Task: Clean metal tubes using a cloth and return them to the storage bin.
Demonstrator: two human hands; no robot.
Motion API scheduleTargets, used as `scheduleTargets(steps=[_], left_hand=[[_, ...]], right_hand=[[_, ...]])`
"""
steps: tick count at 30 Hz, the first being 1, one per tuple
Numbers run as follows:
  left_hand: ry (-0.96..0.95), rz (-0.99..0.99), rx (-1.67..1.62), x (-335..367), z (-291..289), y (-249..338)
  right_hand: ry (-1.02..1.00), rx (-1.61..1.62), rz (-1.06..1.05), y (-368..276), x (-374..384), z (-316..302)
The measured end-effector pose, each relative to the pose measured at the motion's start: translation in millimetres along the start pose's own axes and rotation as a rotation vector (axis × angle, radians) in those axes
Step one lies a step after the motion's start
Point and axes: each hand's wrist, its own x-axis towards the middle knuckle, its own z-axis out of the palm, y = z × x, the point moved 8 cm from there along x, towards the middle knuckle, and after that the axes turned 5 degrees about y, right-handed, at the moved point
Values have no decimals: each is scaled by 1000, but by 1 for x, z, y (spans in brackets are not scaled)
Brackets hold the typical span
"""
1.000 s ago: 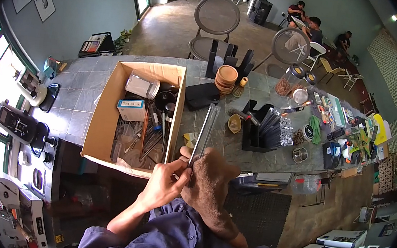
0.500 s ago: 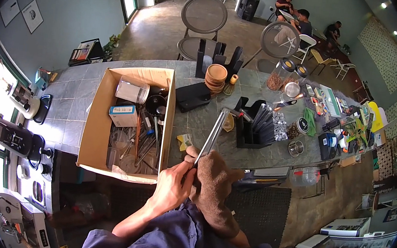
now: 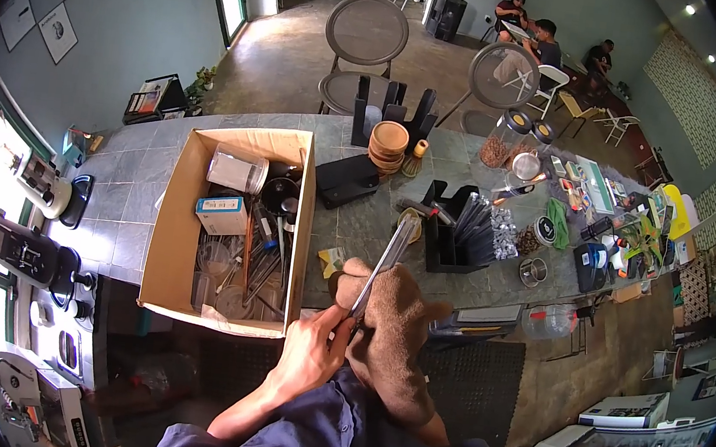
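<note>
A grey tiled bench [image 3: 127, 197] carries an open cardboard box [image 3: 172, 229] of utensils at left, a black tray [image 3: 347, 180], a stack of wooden bowls [image 3: 388, 145], a black organiser [image 3: 449, 234], glass jars [image 3: 509, 139] and a small metal cup [image 3: 533, 272] towards the right.

The left hand [image 3: 312, 355] pinches the near end of long metal tongs [image 3: 385, 262], which slant up and away from the grip. The right hand [image 3: 393, 338], wrapped in a brown cloth [image 3: 400, 317], closes around the tongs just beyond that pinch. Left of the grip sits an open cardboard box [image 3: 170, 229] of utensils; beyond the tongs' far tip stands a black holder [image 3: 449, 234].
</note>
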Motion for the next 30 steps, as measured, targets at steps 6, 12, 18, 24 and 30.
scheduleTargets(steps=[6,12,18,24,30], left_hand=[[18,0,-3,-1,2,4],[33,40,27,-1,4,9],[39,8,-20,-2,6,13],[30,-1,-20,-3,7,14],[96,-32,-48,-4,13,3]], right_hand=[[-200,665,93,62,23,18],[-507,2189,112,40,23,15],[-507,2340,134,9,32,9],[-496,2498,154,-24,38,-14],[-474,2660,173,-53,38,-19]])
